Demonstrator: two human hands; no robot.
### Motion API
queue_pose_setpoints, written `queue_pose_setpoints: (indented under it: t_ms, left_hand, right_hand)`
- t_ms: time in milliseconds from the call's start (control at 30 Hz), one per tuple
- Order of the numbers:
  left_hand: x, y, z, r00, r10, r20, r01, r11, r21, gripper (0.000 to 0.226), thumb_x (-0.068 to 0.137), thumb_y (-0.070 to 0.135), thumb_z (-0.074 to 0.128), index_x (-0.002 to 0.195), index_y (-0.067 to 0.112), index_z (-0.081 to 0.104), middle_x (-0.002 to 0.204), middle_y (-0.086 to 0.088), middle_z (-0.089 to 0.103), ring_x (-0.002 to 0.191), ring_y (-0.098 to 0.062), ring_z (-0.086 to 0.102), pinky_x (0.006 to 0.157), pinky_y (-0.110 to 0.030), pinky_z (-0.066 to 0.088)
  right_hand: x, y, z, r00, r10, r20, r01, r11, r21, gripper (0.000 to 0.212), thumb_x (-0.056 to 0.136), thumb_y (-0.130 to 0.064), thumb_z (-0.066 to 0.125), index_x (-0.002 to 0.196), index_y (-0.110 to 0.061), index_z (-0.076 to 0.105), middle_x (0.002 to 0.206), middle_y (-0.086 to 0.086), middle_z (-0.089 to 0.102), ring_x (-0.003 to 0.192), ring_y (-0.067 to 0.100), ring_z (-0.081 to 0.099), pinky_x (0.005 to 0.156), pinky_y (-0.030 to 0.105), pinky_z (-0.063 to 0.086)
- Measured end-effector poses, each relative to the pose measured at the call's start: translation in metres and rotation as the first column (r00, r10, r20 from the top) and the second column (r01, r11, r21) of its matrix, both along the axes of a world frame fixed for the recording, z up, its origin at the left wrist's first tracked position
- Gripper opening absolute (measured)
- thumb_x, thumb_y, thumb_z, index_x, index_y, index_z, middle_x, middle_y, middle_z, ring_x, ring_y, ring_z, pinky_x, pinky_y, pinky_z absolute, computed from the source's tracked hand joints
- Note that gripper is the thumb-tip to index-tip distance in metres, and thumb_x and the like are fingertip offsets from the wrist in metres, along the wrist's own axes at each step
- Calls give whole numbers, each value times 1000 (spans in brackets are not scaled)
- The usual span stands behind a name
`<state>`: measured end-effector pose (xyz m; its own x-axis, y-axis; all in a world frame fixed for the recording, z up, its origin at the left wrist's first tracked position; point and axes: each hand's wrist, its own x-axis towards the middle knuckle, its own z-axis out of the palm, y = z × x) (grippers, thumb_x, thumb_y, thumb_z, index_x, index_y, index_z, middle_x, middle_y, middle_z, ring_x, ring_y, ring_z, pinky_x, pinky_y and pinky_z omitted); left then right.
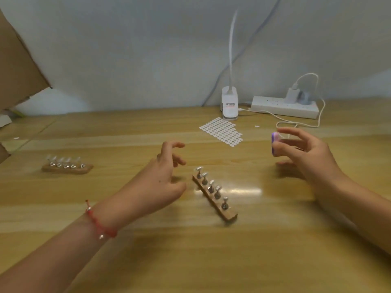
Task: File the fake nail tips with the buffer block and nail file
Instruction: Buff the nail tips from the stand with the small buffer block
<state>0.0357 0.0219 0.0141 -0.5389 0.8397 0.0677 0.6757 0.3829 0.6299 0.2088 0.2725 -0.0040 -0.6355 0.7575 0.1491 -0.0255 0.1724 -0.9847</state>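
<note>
A wooden holder bar (220, 205) lies slanted at the middle of the table, with several metal pegs carrying clear nail tips (211, 182). My left hand (160, 178) hovers just left of it, fingers loosely curled and holding nothing. My right hand (304, 153) is raised to the right and pinches a small purple buffer block (275, 144) between thumb and fingers. A second wooden holder (66, 167) with several clear nail tips stands at the far left. No nail file shows.
A white sheet of oval adhesive tabs (222, 131) lies behind the holder. A white clip lamp base (230, 106), a power strip (284, 106) with a charger and a white cable (296, 124) sit at the back right. Cardboard (19, 66) stands at the left.
</note>
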Motion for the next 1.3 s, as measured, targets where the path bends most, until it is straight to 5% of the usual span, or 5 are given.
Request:
queue_pose_setpoints:
  t_ms: [100, 367, 800, 1133, 1300]
  left_hand:
    - [-9, 11, -11, 969, -176, 173, 181, 984, -9, 80, 81, 8, 69, 133, 42, 20, 130, 15, 52, 124, 6, 44, 94, -2, 31]
    - [29, -2, -23, 957, -260, 132, 240, 959, 152, 57, 65, 42, 83, 107, 40, 45, 92, 11, 66, 75, 0, 57, 69, -11, 44]
    - [50, -11, -32, 955, -251, 158, 203, 942, 266, 16, 70, 43, 78, 83, 33, 78, 89, 20, 71, 93, -5, 61, 76, -13, 45]
    - [59, -12, -28, 922, -245, -301, 333, 898, 289, 8, 79, 33, 66, 75, 31, 72, 89, 20, 67, 83, -2, 57, 68, -23, 49]
    - [60, -13, -23, 982, -173, 71, 116, 861, 495, 10, 74, 35, 72, 77, 27, 76, 86, 13, 73, 84, -6, 67, 70, -16, 49]
  right_hand:
    - [10, -14, -1, 996, 68, -51, -74, 988, -137, 24, 76, -18, 77, 95, -34, 75, 89, 1, 76, 74, 12, 71, 59, 24, 59]
    - [16, -32, -1, 977, 175, -123, -199, 953, -227, 41, 63, -25, 75, 103, -22, 70, 86, 4, 74, 75, 19, 71, 58, 23, 57]
    - [20, -40, 2, 932, 263, -250, -359, 768, -531, 40, 71, -20, 65, 111, -17, 63, 90, 4, 75, 71, 10, 69, 55, 20, 55]
    - [21, -41, 4, 934, 287, -214, -358, 738, -571, 35, 72, -20, 65, 107, -19, 71, 91, 3, 76, 75, 11, 72, 60, 21, 57]
    - [19, -48, 7, 946, 260, -192, -323, 796, -512, 27, 71, -6, 78, 93, -22, 81, 88, 2, 75, 76, 11, 71, 62, 21, 57]
